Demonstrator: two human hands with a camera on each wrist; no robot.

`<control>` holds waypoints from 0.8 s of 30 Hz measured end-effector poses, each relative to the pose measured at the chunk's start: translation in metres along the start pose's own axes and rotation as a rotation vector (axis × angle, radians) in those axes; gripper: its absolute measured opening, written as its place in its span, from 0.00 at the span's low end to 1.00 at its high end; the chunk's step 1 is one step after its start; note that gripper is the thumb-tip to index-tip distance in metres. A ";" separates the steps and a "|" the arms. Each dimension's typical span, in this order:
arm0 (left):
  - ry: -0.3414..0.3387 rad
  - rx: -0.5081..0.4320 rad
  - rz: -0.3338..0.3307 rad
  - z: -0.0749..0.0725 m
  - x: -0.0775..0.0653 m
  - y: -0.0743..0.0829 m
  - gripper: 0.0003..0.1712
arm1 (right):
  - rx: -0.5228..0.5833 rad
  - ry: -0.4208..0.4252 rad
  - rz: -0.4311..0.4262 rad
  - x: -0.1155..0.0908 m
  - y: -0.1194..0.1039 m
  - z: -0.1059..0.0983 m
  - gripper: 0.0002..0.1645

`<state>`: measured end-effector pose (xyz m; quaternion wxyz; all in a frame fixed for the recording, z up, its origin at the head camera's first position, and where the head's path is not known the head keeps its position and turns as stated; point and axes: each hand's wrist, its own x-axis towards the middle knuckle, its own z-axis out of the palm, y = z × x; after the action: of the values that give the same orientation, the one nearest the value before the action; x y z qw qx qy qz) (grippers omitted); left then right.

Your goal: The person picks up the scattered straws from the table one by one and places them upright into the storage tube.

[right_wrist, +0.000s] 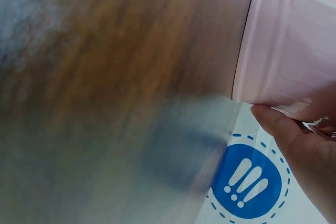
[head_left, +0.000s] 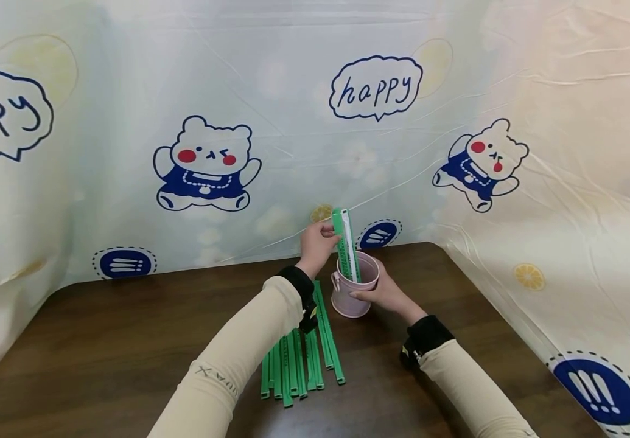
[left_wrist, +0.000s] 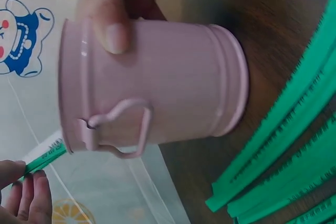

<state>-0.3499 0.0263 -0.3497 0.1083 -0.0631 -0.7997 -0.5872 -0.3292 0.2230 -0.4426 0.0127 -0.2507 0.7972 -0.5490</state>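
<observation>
A small pink bucket (head_left: 349, 302) with a side handle stands upright on the table. My right hand (head_left: 387, 293) grips it from the right, its thumb on the outer wall near the rim, as the left wrist view also shows. My left hand (head_left: 316, 246) pinches a long, thin green-and-white packet (head_left: 347, 252) whose lower end is inside the bucket; whether it is one packet or more I cannot tell. Several similar green packets (head_left: 293, 365) with dark print lie side by side beneath my left forearm. In the right wrist view, fingers touch the bucket (right_wrist: 304, 45).
The brown wooden table (head_left: 145, 353) has its back edge just behind the bucket. A pale printed curtain (head_left: 293, 73) with cartoon bears hangs behind and along both sides.
</observation>
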 end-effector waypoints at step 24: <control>-0.089 0.083 0.027 -0.012 0.000 -0.011 0.17 | -0.017 0.023 0.026 -0.001 0.000 0.001 0.61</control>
<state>-0.3515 0.0113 -0.3567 0.0828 -0.0954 -0.8264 -0.5488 -0.3283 0.2221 -0.4434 0.0086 -0.2338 0.8052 -0.5448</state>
